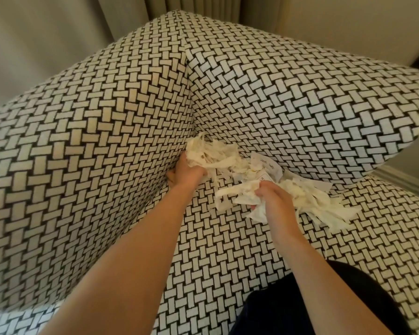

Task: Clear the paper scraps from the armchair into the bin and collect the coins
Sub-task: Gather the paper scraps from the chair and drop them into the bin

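Both bare forearms are stretched forward and down over the seat of the armchair (107,141). The left hand (188,174) is pushed into the seat's back corner, where two upholstered panels meet, and its fingers are curled into the paper scraps (230,163), gripping a bunch. The right hand (275,198) is held knuckles-up over the seat, its fingers closed around another bunch of white strips. The rest of the heap is spread on the seat between and beyond the hands, against the chair's back. Faint handwriting and a small printed mark are seen on one scrap (266,165), but nothing can be read.
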`<state>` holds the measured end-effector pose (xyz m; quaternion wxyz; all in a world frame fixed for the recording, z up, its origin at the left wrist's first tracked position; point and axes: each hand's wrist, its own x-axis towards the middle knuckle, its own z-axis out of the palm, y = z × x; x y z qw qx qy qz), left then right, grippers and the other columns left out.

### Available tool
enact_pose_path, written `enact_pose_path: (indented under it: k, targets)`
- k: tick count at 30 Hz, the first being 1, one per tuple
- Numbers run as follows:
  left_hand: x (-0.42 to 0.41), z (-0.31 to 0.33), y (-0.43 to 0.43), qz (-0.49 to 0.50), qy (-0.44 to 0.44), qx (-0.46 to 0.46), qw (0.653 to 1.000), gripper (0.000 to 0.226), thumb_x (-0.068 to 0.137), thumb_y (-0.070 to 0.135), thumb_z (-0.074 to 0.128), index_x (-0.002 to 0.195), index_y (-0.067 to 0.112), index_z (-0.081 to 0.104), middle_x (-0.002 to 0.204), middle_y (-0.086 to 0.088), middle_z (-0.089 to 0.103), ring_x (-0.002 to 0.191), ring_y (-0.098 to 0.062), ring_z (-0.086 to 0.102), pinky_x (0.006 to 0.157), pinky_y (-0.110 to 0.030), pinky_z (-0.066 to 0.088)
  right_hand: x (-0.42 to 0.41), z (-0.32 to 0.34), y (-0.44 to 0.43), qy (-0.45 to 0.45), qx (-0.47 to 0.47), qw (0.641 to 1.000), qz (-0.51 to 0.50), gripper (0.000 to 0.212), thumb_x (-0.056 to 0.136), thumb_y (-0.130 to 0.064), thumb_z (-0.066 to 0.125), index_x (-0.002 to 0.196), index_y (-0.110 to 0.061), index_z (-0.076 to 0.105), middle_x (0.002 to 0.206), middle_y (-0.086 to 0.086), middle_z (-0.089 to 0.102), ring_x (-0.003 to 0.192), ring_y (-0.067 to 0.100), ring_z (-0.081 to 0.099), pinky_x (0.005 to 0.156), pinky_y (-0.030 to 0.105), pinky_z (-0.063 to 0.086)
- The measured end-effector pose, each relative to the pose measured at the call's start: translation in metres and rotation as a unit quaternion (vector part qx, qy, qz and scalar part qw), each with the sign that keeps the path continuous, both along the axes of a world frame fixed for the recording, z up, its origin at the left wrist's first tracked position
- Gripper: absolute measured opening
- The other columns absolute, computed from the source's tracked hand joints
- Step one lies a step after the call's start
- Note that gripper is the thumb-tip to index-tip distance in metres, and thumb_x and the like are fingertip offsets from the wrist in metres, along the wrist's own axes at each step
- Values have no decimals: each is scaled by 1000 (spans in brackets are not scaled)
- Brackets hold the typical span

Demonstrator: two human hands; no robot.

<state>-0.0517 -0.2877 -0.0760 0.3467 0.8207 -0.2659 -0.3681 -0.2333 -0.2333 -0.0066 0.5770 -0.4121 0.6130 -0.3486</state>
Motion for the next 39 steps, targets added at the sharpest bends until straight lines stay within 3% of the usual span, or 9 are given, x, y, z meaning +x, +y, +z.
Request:
enact_pose_path:
  k: [7, 9, 10, 12, 15, 19, 26, 31, 39]
  targets:
    - [2, -2, 13, -122, -154, -12, 980, 47, 82, 33, 63, 128, 26, 55, 132, -2, 51, 122, -34, 36, 103, -42, 31, 0, -8, -2, -9, 4, 1000, -1, 14, 91, -6, 48, 99, -1, 59, 106, 0, 54, 103, 9, 40, 100, 43, 37]
    - [-1, 0, 22, -137, -136, -40, 980, 53, 76, 36, 64, 128, 25, 56, 125, -2, 56, 119, -32, 42, 100, -44, 36, 0, -12, -3, -12, -4, 1000, -8, 22, 90, -6, 48, 105, 9, 56, 115, -4, 33, 108, 13, 24, 92, 42, 42]
    - [-2, 1, 27, -133, -121, -65, 982, 56, 70, 40, 63, 125, 27, 58, 119, -1, 60, 114, -29, 48, 97, -46, 41, -1, -12, -3, -21, -7, 1000, -10, 23, 89, -7, 49, 102, 11, 55, 79, -7, 45, 90, 4, 26, 83, 39, 43]
    - [-2, 0, 38, -124, -93, -112, 982, 54, 66, 35, 65, 119, 26, 60, 109, 2, 65, 103, -22, 58, 89, -44, 49, -2, -13, -3, -31, -2, 999, -19, 16, 88, -7, 49, 88, 7, 58, 78, 8, 54, 76, 22, 49, 75, 34, 40]
    - [-9, 15, 60, -118, -29, -166, 979, 50, 79, 8, 69, 126, 19, 55, 110, 8, 63, 102, -9, 60, 89, -28, 50, -2, -12, -3, -54, 5, 998, -35, 17, 87, -5, 49, 76, -10, 61, 77, 4, 58, 70, 18, 52, 64, 29, 44]
    - [-13, 20, 91, -125, 19, -191, 973, 67, 84, 16, 68, 142, 24, 36, 123, 12, 54, 113, -5, 53, 96, -27, 46, -7, -12, 2, -47, -13, 998, -38, 15, 86, -4, 48, 81, -8, 62, 72, 3, 56, 61, 13, 51, 59, 27, 42]
    - [-12, 16, 123, -117, -310, -145, 932, 62, 81, 15, 68, 138, 24, 44, 143, 0, 41, 133, -25, 31, 112, -41, 22, -12, -6, 11, -36, -33, 995, -85, 22, 90, -8, 49, 74, -16, 61, 81, 3, 62, 68, 14, 57, 67, 31, 48]
    - [-29, 18, 121, -262, -393, -203, 858, 39, 81, 10, 67, 119, 20, 64, 122, -2, 56, 118, -29, 40, 101, -45, 36, -16, 3, 17, -76, -48, 991, -103, 20, 90, -8, 51, 79, -20, 63, 95, 3, 66, 79, 15, 63, 70, 28, 53]
    - [-33, 37, 92, -318, -485, -36, 814, 30, 96, 34, 46, 121, 27, 61, 120, 3, 52, 118, -23, 36, 105, -39, 25, -22, 11, 20, -206, -10, 968, -139, 10, 92, -14, 56, 91, -15, 65, 104, 8, 68, 79, 12, 68, 68, 27, 53]
